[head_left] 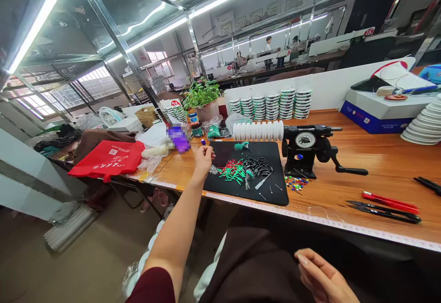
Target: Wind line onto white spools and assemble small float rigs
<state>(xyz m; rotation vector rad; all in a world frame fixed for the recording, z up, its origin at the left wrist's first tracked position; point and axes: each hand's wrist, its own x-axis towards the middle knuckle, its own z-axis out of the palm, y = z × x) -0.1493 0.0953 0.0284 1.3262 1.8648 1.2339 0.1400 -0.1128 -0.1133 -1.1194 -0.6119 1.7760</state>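
My left hand reaches over the left edge of a black mat, fingertips pinched together; anything between them is too small to see. Close by on the mat are dark thin strands, small silvery bits, and a pile of red and green tubes. Black pieces with light marks lie to their right, with a green-headed bundle behind. My right hand is low over my dark-clothed lap, thumb and forefinger closed together. Whatever it may hold cannot be made out.
A hand-cranked winder carrying white spools stands right of the mat. Colourful beads lie at its base. Thread snips and a red tube lie farther right. Stacked spools and a potted plant stand behind.
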